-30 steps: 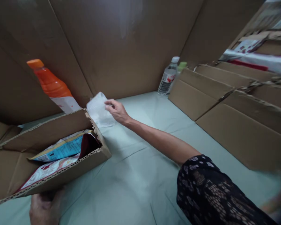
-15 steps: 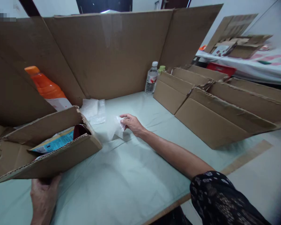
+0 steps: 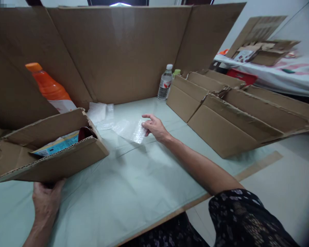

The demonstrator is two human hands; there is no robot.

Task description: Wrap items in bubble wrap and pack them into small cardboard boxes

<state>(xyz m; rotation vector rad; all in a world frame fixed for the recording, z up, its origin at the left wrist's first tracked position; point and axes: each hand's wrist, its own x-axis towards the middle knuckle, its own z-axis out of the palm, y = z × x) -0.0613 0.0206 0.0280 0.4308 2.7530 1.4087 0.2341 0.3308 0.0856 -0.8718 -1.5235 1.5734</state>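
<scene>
On the left, my left hand holds a tilted open cardboard box from its near underside, the fingers hidden beneath it. Inside the box lies a blue and yellow packet beside a dark red item. My right hand pinches the right edge of a clear piece of bubble wrap between thumb and lower fingers, its index finger stretched out. The wrap hangs slightly above the cloth, its shadow below. Another piece of bubble wrap lies behind, by the box's far corner.
An orange bottle leans behind the left box. A clear water bottle and a green-capped one stand by the tall cardboard screen. Divided cardboard boxes line the right side. The table has a pale green cover.
My right hand has moved slightly right and up with the bubble wrap, which is now spread flatter. Its index finger has straightened. My left hand still supports the box.
</scene>
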